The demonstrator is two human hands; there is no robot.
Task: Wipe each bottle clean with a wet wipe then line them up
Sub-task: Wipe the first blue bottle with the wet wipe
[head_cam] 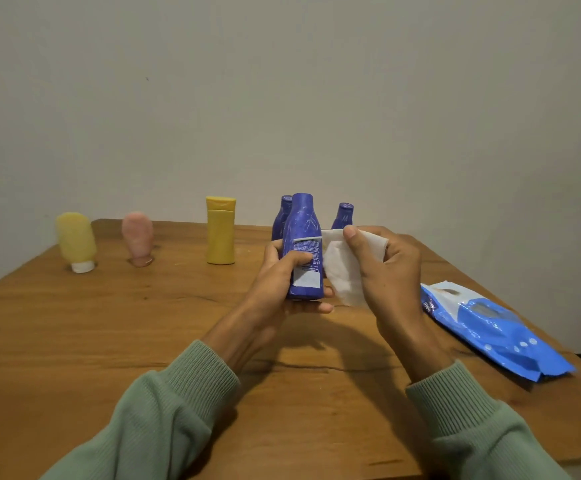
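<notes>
My left hand [277,289] grips a blue bottle [303,237] upright above the wooden table [109,323], thumb across its white label. My right hand [386,271] holds a white wet wipe [342,271] just right of that bottle, touching its side. Two more blue bottles stand behind, one [284,211] mostly hidden by the held bottle, the other [344,214] showing above the wipe. A yellow bottle [220,233] stands upright to the left. Farther left, a pink tube [138,239] and a pale yellow tube [76,242] stand on their caps.
A blue wet wipe pack [490,327] lies flat near the table's right edge. A plain wall rises behind the table's far edge. My green sleeves cross the near part of the table.
</notes>
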